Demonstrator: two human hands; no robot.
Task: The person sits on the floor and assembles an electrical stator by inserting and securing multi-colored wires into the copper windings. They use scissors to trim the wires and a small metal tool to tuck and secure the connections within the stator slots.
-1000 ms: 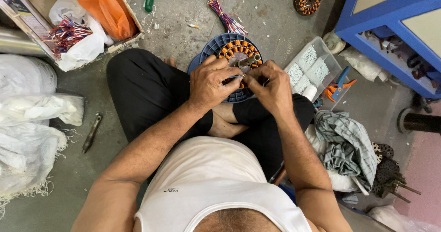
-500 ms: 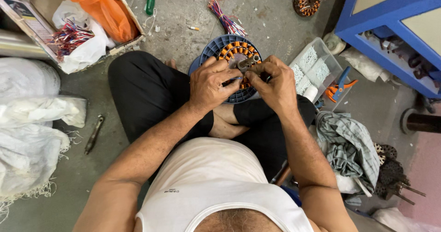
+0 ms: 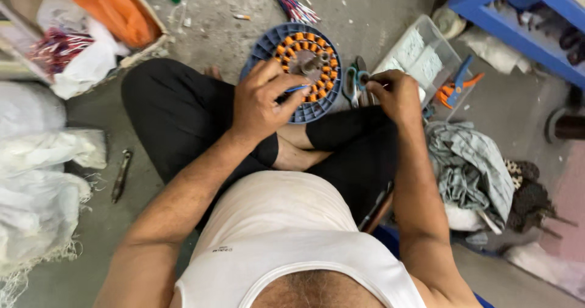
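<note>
The round blue stator (image 3: 291, 70) lay flat on the lap, axis upward; the left hand (image 3: 262, 104) pinched a blue wire (image 3: 297, 89) on it, the right hand (image 3: 399, 95) gripped scissors (image 3: 353, 82) beside it.

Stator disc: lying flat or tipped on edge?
Flat. The stator disc lies face-up by the knees, its orange coil ring fully visible; the left hand rests on it.

Clear plastic compartment box (image 3: 420, 55) — right, on floor

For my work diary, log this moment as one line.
left hand: holds blue wire on stator | right hand: holds scissors beside it | seated on floor
</note>
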